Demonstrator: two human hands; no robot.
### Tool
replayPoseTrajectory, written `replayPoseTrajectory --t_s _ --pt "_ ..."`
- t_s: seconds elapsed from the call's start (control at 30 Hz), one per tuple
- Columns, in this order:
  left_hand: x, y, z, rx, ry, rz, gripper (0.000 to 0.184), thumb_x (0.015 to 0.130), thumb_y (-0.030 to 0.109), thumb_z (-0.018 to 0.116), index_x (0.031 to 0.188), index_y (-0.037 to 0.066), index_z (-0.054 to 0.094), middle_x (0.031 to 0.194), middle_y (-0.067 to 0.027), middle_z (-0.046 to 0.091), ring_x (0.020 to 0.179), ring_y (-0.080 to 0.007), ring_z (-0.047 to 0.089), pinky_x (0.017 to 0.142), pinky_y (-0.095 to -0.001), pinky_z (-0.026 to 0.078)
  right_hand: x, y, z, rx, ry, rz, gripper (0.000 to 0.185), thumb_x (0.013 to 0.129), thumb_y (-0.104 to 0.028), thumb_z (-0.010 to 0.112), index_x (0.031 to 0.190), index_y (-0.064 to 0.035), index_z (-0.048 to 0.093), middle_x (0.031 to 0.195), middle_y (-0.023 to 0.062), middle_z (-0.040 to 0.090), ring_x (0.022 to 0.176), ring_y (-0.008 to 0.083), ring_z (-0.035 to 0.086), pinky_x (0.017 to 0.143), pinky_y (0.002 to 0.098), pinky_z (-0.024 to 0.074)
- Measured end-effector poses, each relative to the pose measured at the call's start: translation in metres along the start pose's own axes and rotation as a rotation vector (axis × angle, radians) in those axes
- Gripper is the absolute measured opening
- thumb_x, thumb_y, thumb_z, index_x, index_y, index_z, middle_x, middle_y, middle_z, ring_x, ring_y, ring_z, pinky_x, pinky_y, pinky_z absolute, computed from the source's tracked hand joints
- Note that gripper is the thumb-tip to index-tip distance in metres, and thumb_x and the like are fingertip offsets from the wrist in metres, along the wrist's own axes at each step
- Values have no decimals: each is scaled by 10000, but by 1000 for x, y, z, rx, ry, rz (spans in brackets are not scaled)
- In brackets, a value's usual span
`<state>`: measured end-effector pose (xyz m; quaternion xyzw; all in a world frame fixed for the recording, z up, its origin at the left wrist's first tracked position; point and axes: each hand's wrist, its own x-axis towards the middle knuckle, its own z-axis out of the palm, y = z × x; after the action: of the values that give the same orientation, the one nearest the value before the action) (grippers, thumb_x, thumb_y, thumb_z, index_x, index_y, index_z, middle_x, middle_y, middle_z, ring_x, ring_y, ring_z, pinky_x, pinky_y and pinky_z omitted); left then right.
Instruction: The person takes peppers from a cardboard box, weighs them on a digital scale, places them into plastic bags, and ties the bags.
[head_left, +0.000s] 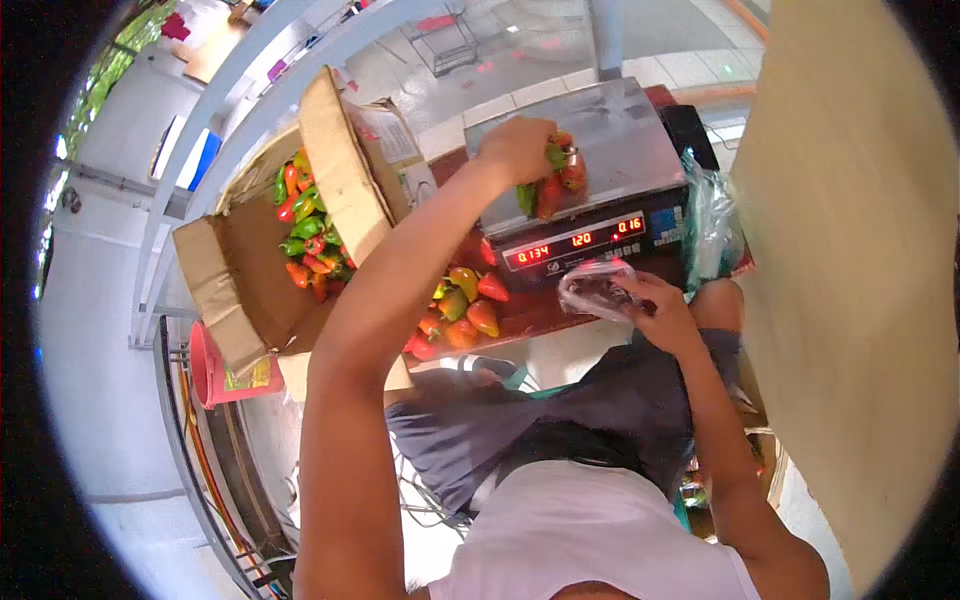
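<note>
My left hand (pixel 515 148) is over the metal scale plate (pixel 620 130), its fingers curled against a cluster of red and green peppers (pixel 568 175). The cluster is slightly blurred, and my fingertips are partly hidden. Red digits on the scale display (pixel 580 240) read 0.134, 1.20 and 0.16. In front of the scale, my right hand (pixel 660 308) pinches a crumpled clear plastic piece (pixel 598 290). More red, orange and yellow peppers (pixel 458 305) lie in a pile left of the scale.
At the left stands an open cardboard box (pixel 240 265) with red and green peppers inside. A pink bucket (pixel 205 365) is beside it. Clear plastic bags (pixel 712 225) hang right of the scale, near a large tan panel (pixel 850 250). Metal rails stand behind.
</note>
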<state>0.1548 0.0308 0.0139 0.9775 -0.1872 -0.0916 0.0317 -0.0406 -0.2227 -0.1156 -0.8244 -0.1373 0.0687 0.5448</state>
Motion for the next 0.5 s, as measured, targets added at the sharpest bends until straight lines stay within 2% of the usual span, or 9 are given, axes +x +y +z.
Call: replayPoseTrajectory --t_s 0.1,0.2,0.3,0.4,0.5 --pt "-3 3 -7 -42 -30 2 498 690 303 766 1137 109 665 1110 -132 694 1057 -319 657 887 -421 535 1 18 3 -39 -32 -174 427 783 75 666 1157 -125 723 1121 165 666 910 241 681 774 290 531" --pt "-5 10 -18 5 -15 -45 463 703 305 742 1109 92 676 1083 -136 702 1038 -314 668 873 -420 543 1 23 3 -25 -92 -57 398 800 -3 690 1165 -161 721 1132 190 672 1010 345 671 882 369 545" --pt "0 3 -16 -61 -4 -41 517 689 347 790 1135 109 677 998 -207 699 987 -359 669 841 -449 533 2 17 3 -55 -66 -25 393 806 -22 686 1179 -143 711 1138 191 673 1050 338 659 918 372 534" --pt "4 3 -16 15 3 -29 504 690 358 789 1118 111 686 981 -197 705 969 -364 671 846 -450 532 2 11 3 -29 -26 -76 382 811 -37 705 1187 -101 703 1128 185 674 977 300 676 864 336 521" --pt "4 4 -14 -13 12 -38 495 691 355 785 1112 113 689 979 -184 707 954 -365 674 851 -453 531 1 8 3 -51 -26 -84 414 803 -48 714 1214 -90 685 1155 191 668 999 302 668 884 339 515"
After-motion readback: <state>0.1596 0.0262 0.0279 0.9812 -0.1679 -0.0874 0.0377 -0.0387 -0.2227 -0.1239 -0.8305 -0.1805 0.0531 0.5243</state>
